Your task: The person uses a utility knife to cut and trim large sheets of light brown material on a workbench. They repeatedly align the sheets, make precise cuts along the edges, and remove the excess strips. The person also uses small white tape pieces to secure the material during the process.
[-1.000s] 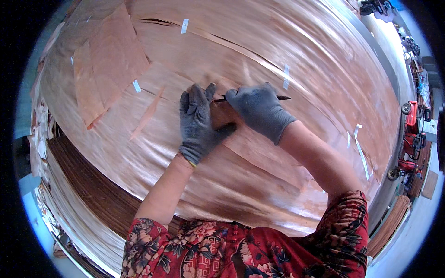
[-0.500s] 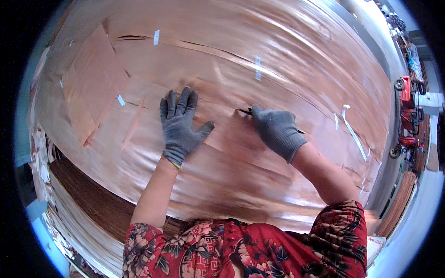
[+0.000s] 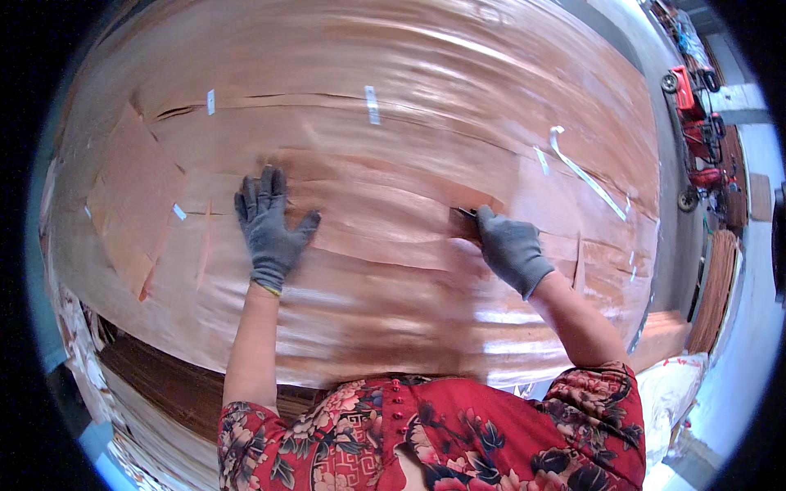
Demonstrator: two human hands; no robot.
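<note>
A wide sheet of thin reddish-brown wood veneer (image 3: 393, 131) lies across a stack in front of me. My left hand (image 3: 268, 231), in a grey glove, presses flat on the veneer with fingers spread. My right hand (image 3: 509, 248), also gloved in grey, is closed around a small dark blade (image 3: 465, 213) whose tip touches the veneer at the end of a darker strip (image 3: 377, 176). The two hands are far apart on the sheet.
Short white tape strips (image 3: 372, 105) hold seams in the veneer, and a long loose tape (image 3: 583, 173) curls at the right. A separate veneer patch (image 3: 135, 196) lies at the left. Stacked veneer edges (image 3: 155, 393) show below. Red machinery (image 3: 696, 114) stands at the far right.
My hands were close together at the sheet's middle. The right hand has drawn the blade to the right, and the left hand has slid left and spread flat.
</note>
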